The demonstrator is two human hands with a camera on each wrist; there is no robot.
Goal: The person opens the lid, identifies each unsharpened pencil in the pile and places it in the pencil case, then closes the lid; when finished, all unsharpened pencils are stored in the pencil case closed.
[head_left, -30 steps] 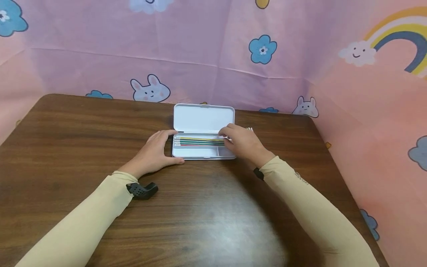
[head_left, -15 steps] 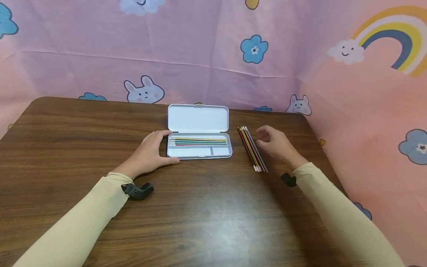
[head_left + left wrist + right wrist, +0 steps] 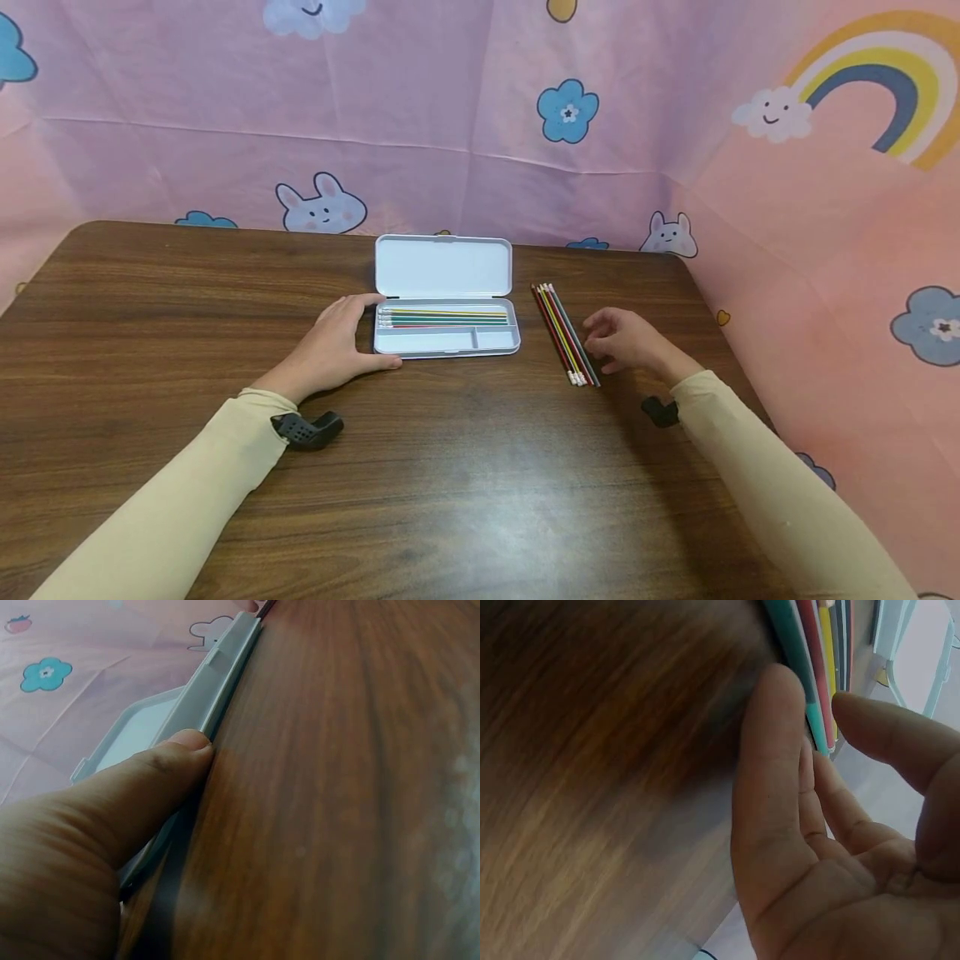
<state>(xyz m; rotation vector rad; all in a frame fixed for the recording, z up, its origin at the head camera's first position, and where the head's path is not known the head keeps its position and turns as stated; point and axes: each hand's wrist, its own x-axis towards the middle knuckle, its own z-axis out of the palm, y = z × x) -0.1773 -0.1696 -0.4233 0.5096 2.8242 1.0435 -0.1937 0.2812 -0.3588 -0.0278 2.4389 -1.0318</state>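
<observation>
A white pencil case [image 3: 423,342] stands with its lid [image 3: 444,267] up. Several pencils [image 3: 450,317] lie lengthwise in its rear compartment, and the two front compartments hold nothing visible. My left hand [image 3: 341,340] grips the case's left end, thumb at the front edge and fingers toward the back corner. In the left wrist view the thumb [image 3: 161,774] presses against the case's side. To the right of the case lies a slanted row of several loose pencils [image 3: 564,335]. Just right of them hovers my right hand [image 3: 626,337], fingers loosely bent, holding nothing.
Both sit on a brown wood-grain table [image 3: 465,500]. A pink patterned cloth [image 3: 435,125] hangs behind the table's back edge and along the right side. Black bands [image 3: 307,430] are worn on both wrists.
My right hand has left the case's right end empty and moved right to beside the loose pencils, lowering slightly. The left hand keeps its hold on the case. The view has shifted a little.
</observation>
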